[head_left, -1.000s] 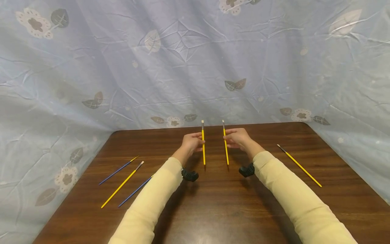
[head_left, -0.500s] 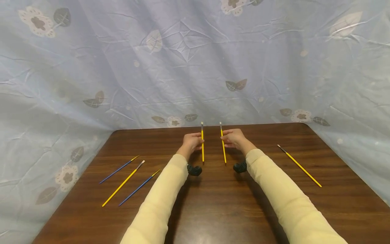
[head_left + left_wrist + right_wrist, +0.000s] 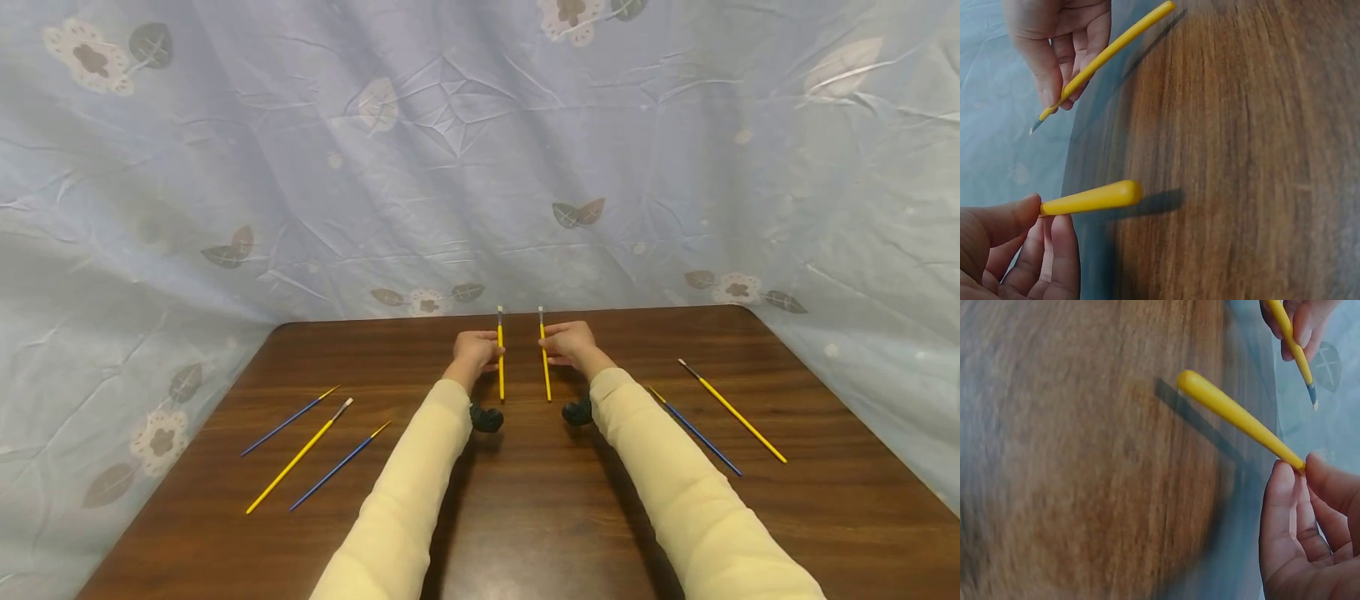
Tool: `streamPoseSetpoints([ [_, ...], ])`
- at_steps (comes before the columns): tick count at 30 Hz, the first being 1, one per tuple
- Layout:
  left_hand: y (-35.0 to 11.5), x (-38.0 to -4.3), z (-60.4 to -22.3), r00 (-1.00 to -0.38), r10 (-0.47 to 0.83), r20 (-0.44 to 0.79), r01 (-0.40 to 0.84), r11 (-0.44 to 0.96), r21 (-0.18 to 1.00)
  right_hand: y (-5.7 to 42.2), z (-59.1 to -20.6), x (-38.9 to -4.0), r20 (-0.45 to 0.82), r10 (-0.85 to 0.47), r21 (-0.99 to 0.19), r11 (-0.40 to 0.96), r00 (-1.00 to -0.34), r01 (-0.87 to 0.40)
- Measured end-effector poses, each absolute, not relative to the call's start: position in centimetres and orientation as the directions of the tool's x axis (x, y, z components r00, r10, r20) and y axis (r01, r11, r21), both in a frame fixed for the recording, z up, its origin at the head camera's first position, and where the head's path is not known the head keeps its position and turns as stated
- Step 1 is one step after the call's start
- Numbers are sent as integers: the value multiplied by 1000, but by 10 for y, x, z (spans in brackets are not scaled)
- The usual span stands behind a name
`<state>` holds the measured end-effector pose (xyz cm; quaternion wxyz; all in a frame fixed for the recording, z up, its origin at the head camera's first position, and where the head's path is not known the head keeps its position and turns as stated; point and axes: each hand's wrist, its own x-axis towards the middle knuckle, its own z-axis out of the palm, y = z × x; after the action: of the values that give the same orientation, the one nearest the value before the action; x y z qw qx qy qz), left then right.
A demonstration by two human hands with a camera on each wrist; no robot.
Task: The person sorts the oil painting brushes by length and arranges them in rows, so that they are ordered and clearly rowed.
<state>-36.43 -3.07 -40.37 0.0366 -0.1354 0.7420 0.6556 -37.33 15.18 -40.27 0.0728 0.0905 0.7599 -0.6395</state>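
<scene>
Near the far edge of the table, my left hand (image 3: 472, 350) pinches a yellow-handled paintbrush (image 3: 501, 371) between thumb and fingertips. Across a small gap, my right hand (image 3: 572, 343) pinches a second yellow paintbrush (image 3: 546, 375) the same way. Both brushes point bristles away from me, roughly side by side and apart. In the left wrist view, the left-hand brush (image 3: 1094, 199) casts a shadow on the wood below it, so it is held off the table. The right wrist view shows the right-hand brush (image 3: 1238, 415) likewise above its shadow.
On the left of the brown wooden table (image 3: 517, 517) lie a blue paintbrush (image 3: 288, 422), a yellow one (image 3: 296, 460) and another blue one (image 3: 337, 468). On the right lie a yellow paintbrush (image 3: 742, 417) and a blue one (image 3: 701, 437), near my right sleeve. A patterned curtain (image 3: 450, 192) hangs behind.
My right hand has moved left with its brush, narrowing the gap; its brush stands straighter. The left hand has barely moved. The blue brush at right has come out from behind my sleeve.
</scene>
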Motion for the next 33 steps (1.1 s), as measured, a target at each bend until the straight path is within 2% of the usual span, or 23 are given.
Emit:
streamPoseSetpoints([
  [10,-30,-368,-411,-956,-160,-246,-265,114,957,145,-406,-371,-193,62,-964,176,-979,201],
  [20,-30,-371,-415,-951,-183,-251,-280,155,948,141,-415,-368,-185,107,-948,242,-977,206],
  [33,-29,-371,-418,-949,-215,-231,-274,201,940,139,-420,-369,-175,177,-942,256,-969,217],
])
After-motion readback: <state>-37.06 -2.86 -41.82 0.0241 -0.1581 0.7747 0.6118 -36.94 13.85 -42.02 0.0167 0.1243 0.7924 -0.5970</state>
